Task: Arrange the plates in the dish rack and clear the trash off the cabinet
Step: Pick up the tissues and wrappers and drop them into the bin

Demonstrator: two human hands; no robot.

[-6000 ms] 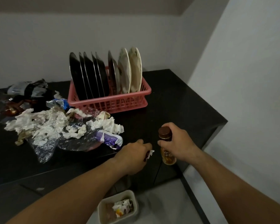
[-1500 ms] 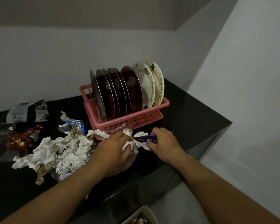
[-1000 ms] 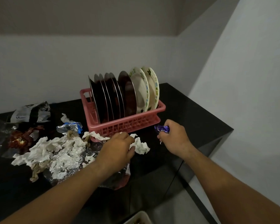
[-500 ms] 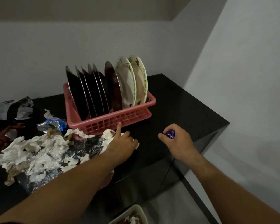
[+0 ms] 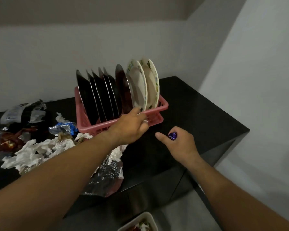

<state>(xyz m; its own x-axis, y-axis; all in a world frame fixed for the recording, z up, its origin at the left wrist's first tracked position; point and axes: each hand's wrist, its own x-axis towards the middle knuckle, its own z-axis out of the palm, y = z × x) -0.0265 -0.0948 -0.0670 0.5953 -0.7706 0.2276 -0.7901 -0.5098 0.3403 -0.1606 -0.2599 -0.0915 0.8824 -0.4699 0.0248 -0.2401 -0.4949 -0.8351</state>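
Plates all stand in the pink dish rack toward the table's back edge, so this is trash clearing. Right hand's grip is clamped on a purple wrapper. Left hand looks curled round a white scrap at the rack's front wall. Next I'd guess both drop into the bin below the front edge, then the tissue pile.
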